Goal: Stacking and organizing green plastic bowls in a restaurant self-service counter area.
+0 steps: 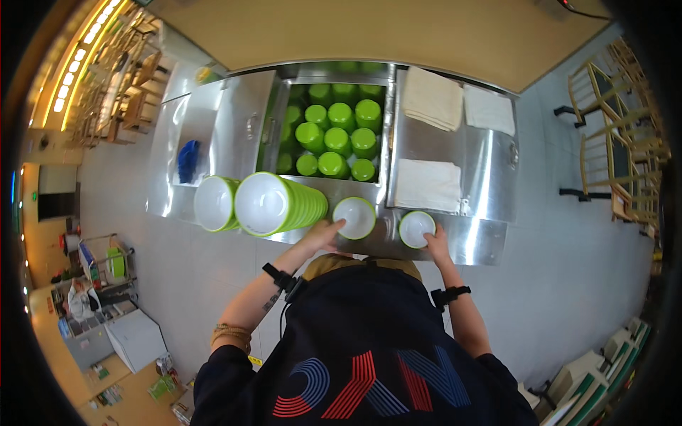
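Note:
My left hand (pixel 323 234) grips the near left rim of a green cup with a white inside (pixel 356 218), its thumb over the edge. To the right, my right hand (pixel 438 244) pinches the rim of a smaller-looking green cup (pixel 415 230), also white inside. Both cups face mouth up at the front of the steel counter (pixel 389 242). Left of my left hand, a tall nested stack of green cups (pixel 266 205) rises toward me, beside another stack (pixel 214 203). Beyond them, a steel compartment (pixel 383 183) holds several upside-down green cups (pixel 337 139).
Folded white cloths (pixel 429 183) lie on the counter's right side, with more cloths (pixel 432 98) behind. A blue cloth (pixel 188 161) lies at the left. A tan panel (pixel 383 32) bounds the back. Wooden chairs (pixel 602 90) stand at the right; a cart (pixel 106 261) stands at the left.

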A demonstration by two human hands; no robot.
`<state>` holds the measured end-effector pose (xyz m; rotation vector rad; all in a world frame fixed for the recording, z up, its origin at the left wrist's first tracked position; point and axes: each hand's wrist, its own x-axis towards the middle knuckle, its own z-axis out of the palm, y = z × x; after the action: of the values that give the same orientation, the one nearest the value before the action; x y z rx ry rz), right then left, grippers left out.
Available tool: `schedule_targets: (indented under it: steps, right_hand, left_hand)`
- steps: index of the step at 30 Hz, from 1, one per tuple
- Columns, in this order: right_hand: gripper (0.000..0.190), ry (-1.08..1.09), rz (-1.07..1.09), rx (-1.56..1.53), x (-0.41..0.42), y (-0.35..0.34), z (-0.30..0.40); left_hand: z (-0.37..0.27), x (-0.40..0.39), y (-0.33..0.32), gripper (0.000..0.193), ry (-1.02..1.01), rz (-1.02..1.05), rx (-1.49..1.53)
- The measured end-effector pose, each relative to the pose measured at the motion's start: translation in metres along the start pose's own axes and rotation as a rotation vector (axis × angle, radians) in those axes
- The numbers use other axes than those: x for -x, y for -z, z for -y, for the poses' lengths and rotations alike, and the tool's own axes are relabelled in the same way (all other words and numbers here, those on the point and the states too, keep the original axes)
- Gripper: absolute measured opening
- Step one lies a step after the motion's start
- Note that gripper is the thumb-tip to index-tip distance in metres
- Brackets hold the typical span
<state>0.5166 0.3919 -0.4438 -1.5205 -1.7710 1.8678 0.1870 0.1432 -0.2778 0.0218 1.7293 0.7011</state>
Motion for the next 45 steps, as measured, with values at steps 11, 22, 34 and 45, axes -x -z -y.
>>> schedule_targets:
  steps: [11, 22, 34, 45]
  right_hand:
    - [0.038, 0.198, 0.243, 0.634, 0.094, 0.019, 0.219]
    - [0.041, 0.637, 0.469, 0.51, 0.131, -0.101, 0.392]
    - [0.134, 1.213, 0.438, 0.215, 0.192, -0.129, 0.487]
    - [0.143, 1.25, 0.32, 0.197, 0.191, -0.107, 0.482]
  left_hand:
    - [-0.137, 0.267, 0.059, 0.092, -1.014, -0.7, -1.011]
    - [-0.16, 0.247, 0.103, 0.102, -0.97, -0.494, -0.98]
    - [-0.143, 0.252, 0.043, 0.098, -0.864, 0.174, 0.912]
    - [-0.137, 0.224, 0.029, 0.097, -0.849, 0.261, 0.991]
